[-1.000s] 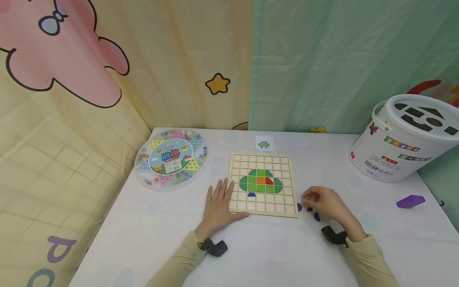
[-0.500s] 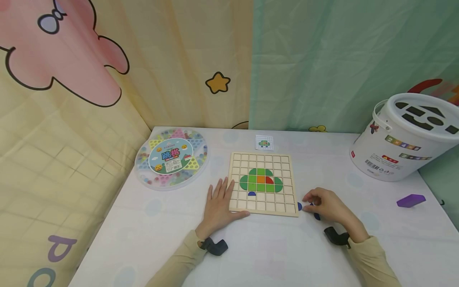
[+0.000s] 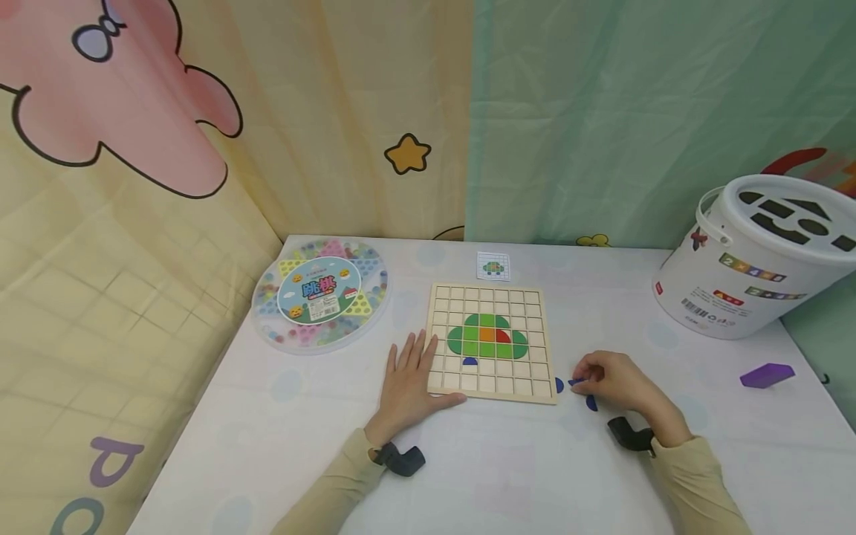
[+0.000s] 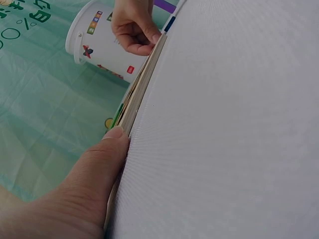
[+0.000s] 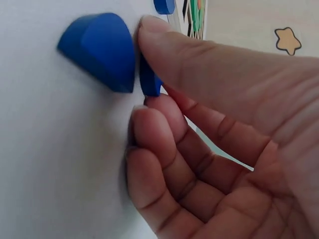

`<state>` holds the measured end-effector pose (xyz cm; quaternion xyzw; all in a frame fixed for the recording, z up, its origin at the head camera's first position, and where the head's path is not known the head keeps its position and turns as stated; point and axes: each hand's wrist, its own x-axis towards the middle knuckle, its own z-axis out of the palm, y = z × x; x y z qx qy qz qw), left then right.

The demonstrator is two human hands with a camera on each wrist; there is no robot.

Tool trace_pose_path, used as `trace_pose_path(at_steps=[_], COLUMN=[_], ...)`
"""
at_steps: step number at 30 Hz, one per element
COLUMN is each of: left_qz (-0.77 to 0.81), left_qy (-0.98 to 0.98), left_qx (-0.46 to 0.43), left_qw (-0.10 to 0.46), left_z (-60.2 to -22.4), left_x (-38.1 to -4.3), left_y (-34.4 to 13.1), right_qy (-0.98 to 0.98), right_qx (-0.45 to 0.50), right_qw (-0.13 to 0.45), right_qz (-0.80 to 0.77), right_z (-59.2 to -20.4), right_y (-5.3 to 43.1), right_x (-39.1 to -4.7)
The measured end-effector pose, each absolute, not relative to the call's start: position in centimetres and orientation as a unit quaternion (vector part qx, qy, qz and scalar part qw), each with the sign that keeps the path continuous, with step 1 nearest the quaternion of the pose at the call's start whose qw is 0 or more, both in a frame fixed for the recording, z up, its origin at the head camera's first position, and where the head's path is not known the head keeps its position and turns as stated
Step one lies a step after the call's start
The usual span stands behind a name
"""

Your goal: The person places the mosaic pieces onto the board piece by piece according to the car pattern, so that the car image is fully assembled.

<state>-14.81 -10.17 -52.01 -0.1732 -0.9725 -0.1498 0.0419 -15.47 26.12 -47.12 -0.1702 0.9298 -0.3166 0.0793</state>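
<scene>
A square wooden grid board [image 3: 526, 391] lies on the table, with green, orange and red pieces forming a rounded shape. Below that shape, one blue half-circle block [image 3: 470, 362] sits in a cell. My left hand [image 3: 408, 386] rests on the board's left edge, fingers spread and thumb along the near edge. To the board's right, my right hand [image 3: 611, 380] pinches a blue half-circle block [image 5: 149, 79] between thumb and fingers, low over the table. A second loose blue block [image 5: 102, 52] lies right by the fingertips, and a third [image 3: 559, 385] lies against the board's right edge.
A small pattern card [image 3: 493, 266] lies behind the board. At the back left is a round, clear game box [image 3: 321, 297]. A white bucket [image 3: 722, 282] with a shape-cutout lid stands at the back right, and a purple block [image 3: 767, 375] lies in front of it.
My right hand has come down to the loose blue blocks, drawn slightly right, and now pinches one of them. My left hand stays on the board.
</scene>
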Motion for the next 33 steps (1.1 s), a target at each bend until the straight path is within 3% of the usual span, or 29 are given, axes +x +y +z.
trace_pose_path(at_steps=[19,33], left_qz=[-0.152,-0.148], left_qy=[-0.972,-0.972], left_qx=[-0.172,-0.173], left_qw=[0.039,0.049], left_z=[-52.0,-52.3], left_x=[-14.8,-14.9], left_y=[-10.2,-10.2], right_qy=[0.926,0.911], right_qx=[-0.159,-0.198], right_qw=[0.100,0.046], right_qz=[-0.328,-0.358], right_z=[-46.6,-46.0], right_y=[25.5,20.2], right_x=[-15.1,-16.1])
